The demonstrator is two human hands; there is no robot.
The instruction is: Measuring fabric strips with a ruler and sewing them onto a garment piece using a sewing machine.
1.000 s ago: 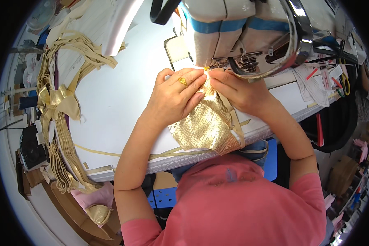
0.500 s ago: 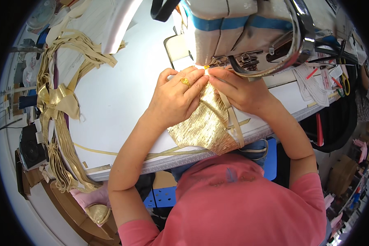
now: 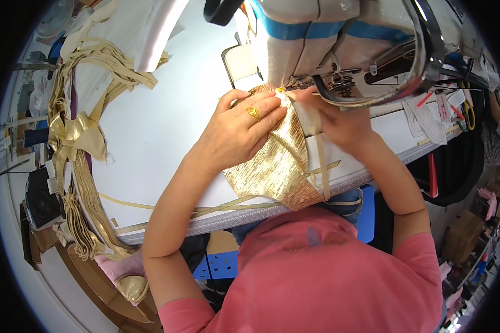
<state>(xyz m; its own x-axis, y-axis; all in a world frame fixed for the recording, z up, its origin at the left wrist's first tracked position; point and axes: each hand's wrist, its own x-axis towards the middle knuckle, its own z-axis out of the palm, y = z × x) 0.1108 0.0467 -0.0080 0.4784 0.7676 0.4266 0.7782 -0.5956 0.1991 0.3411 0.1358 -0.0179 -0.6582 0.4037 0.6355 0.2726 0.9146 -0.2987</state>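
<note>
My left hand [image 3: 239, 127], wearing a gold ring, lies over a shiny gold piece of fabric [image 3: 280, 172]. Its fingers stretch towards the lit needle area of a sewing machine [image 3: 294, 55], pressing the cloth from above. Beside the cloth, my right hand [image 3: 341, 119] is partly smeared by motion, its fingertips close to the presser foot. A narrow beige strip [image 3: 322, 166] runs from the right hand's fingers down to the table's front edge. The machine's metal parts partly hide that hand.
Bundles of gold and beige strips [image 3: 114, 58] with a gold bow [image 3: 78, 136] hang at the left. Pale pattern pieces [image 3: 422, 119] and scissors [image 3: 469, 114] are at the right. A ruler-marked edge [image 3: 233, 218] borders the white table [image 3: 155, 133].
My right hand has shifted right, away from my left, drawing the strip's upper part with it. More gold cloth shows between the hands. My left hand stays on the cloth.
</note>
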